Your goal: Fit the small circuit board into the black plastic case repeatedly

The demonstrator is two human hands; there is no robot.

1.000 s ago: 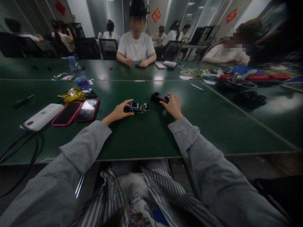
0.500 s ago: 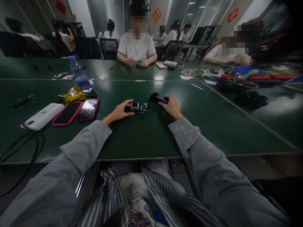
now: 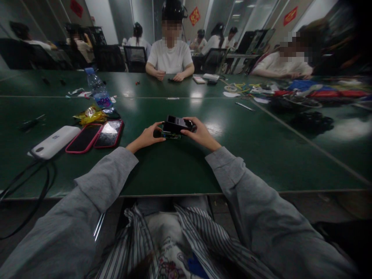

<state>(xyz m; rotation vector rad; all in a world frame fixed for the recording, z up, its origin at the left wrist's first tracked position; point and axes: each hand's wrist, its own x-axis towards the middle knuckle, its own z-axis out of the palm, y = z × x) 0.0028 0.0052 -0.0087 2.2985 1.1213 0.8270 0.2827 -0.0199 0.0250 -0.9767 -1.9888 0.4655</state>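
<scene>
A black plastic housing (image 3: 177, 123) with a window and small buttons or slots on its face is gripped at its right end by my right hand (image 3: 198, 133). Beneath it shows the lower edge of a green circuit board (image 3: 173, 136), mostly covered by the housing. My left hand (image 3: 148, 137) holds the board's left end between thumb and fingers. Whether housing and board are fitted together or only overlap, I cannot tell. Both hands are just above or on the green table (image 3: 171, 166).
Left of my hands lie two red-edged phones (image 3: 84, 138), a white power bank (image 3: 54, 142), a yellow packet (image 3: 90, 115) and a water bottle (image 3: 99, 91). A pen (image 3: 245, 106) and heaped cables (image 3: 241, 88) lie to the right. A person (image 3: 170, 58) sits opposite.
My right hand has brought the black housing leftward, over the circuit board, covering the board's small screen. My left hand has stayed at the board's left end.
</scene>
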